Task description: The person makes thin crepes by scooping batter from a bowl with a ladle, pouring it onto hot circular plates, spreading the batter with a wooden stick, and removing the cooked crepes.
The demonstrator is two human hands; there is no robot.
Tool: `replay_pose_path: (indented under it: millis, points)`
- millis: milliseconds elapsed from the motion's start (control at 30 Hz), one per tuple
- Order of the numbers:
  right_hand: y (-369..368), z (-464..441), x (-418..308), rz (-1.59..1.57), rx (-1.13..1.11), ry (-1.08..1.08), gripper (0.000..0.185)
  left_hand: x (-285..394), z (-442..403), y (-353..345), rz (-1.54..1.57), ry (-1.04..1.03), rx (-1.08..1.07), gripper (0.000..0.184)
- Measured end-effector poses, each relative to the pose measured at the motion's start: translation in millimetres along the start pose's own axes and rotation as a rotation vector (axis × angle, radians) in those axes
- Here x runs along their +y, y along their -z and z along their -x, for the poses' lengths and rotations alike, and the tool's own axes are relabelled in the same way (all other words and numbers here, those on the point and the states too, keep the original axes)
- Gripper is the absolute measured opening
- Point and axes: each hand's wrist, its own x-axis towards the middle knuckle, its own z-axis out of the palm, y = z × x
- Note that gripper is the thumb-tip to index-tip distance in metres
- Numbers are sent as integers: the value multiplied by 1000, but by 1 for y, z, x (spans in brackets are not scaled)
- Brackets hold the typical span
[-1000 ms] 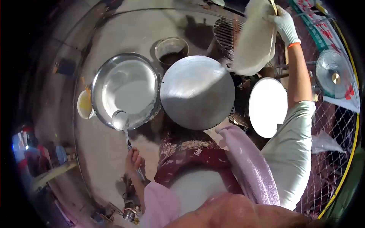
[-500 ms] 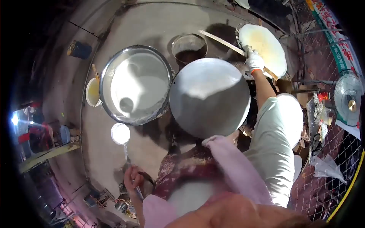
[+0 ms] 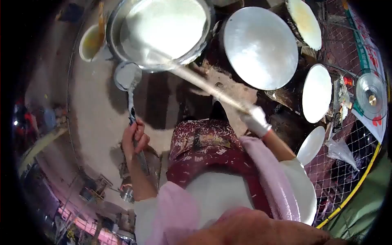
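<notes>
My left hand (image 3: 136, 138) is closed around the handle of a ladle (image 3: 127, 76), whose white-coated bowl is beside the near edge of the large metal basin (image 3: 110, 30). White batter-like liquid (image 3: 165, 26) lies in that basin. My right hand (image 3: 257, 121), in a white glove, grips one end of a long flat wooden stick (image 3: 204, 85). The stick's blurred far end reaches over the basin's near rim; whether it touches the liquid I cannot tell. Right of the basin is a round metal griddle plate (image 3: 261, 47), its surface bare.
A pale round sheet lies on another round plate (image 3: 305, 23) at the upper right. Two more pale discs (image 3: 317, 93) (image 3: 311, 145) stand below it. On the left is a small bucket (image 3: 92, 44) with yellowish contents. A fan (image 3: 371, 96) and wire fence (image 3: 347, 163) border the right.
My right hand has drawn back from the far right plate, swinging the stick toward the basin. My left hand has raised the ladle closer to the basin. The view has shifted.
</notes>
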Motion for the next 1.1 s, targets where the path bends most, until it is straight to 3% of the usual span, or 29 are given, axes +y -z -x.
replay_pose_path:
  millis: [33, 133, 167, 300, 367, 400, 467, 500, 633, 833, 867, 1067, 1100]
  points:
    - [-39, 1, 7, -179, -154, -118, 35, 3, -8, 9, -30, -12, -10, 29]
    - [-120, -41, 72, 302, -194, 95, 31, -4, -30, 54, -21, -45, -8, 26]
    - [-143, -63, 125, 384, -319, -62, 30, -9, -36, 64, -17, -59, -13, 27]
    - [-148, -131, 204, 819, -409, -296, 23, -27, -37, 101, 98, -68, -48, 29]
    - [-144, -147, 250, 790, -312, -170, 22, -42, -30, 118, 90, -59, 39, 29]
    - [-142, -156, 260, 624, -319, -329, 22, -47, -27, 121, 86, -57, 69, 28]
    - [-140, -169, 260, 586, -331, -325, 22, -53, -27, 124, 107, -30, 54, 28]
    - [-140, -173, 257, 712, -337, -159, 22, -58, -27, 125, 115, -31, 105, 27]
    - [-152, -171, 273, 688, -243, -60, 22, -79, -18, 126, 108, -12, 266, 29]
    - [-156, -190, 265, 652, -404, -138, 19, -91, -17, 100, 80, 5, 301, 24]
    - [-162, -197, 279, 791, -468, -105, 20, -94, -17, 96, 63, -22, 307, 24]
    - [-144, -192, 271, 652, -437, -22, 33, -97, -13, 62, 91, -39, 266, 24]
    - [-137, -193, 259, 754, -605, -90, 40, -95, -11, 52, 74, -25, 219, 24]
